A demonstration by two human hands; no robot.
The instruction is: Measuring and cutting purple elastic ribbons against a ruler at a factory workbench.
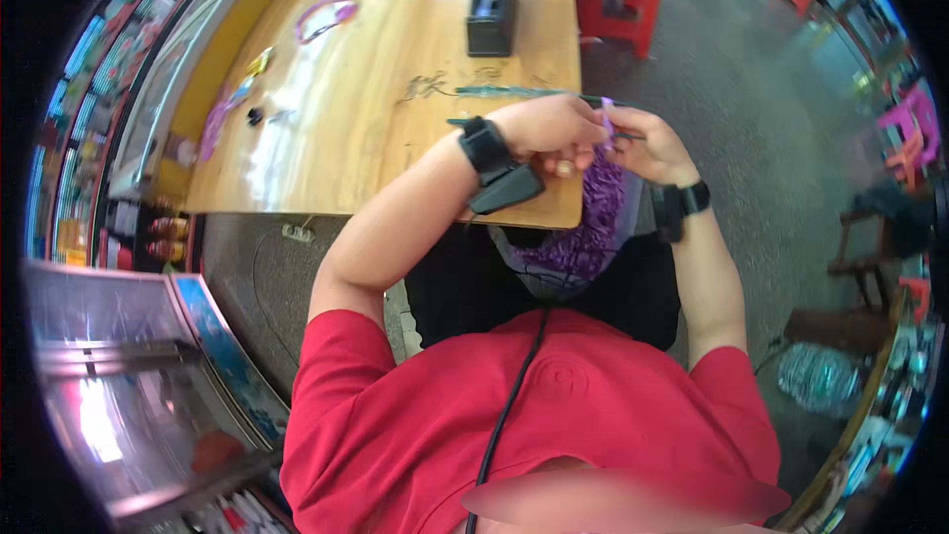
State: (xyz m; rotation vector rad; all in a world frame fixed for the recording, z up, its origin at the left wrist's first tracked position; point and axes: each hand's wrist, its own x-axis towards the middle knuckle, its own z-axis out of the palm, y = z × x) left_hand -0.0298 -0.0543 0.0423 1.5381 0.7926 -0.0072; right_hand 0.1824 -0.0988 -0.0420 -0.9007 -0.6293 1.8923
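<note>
My left hand [554, 129] is closed near the table's front right corner, its fingers pressed round a thin dark stick that shows past both sides of the hand. Just right of it, my right hand [647, 143] pinches a light purple strip [607, 114] against the stick. The strip stands up between the two hands. Below them, a mass of shredded-looking purple pieces [601, 203] sits in a greyish bag or container on my lap. Several thin green sticks [494, 92] lie on the table beyond my left hand. Exactly how the fingertips grip is partly hidden.
A black tape dispenser [491, 15] stands on the wooden table [395, 158]. Farther left lie a purple loop [324, 20], a pink-purple strip [214, 129] and a small black object [255, 117]. A red stool [621, 0] stands beyond the table's right edge.
</note>
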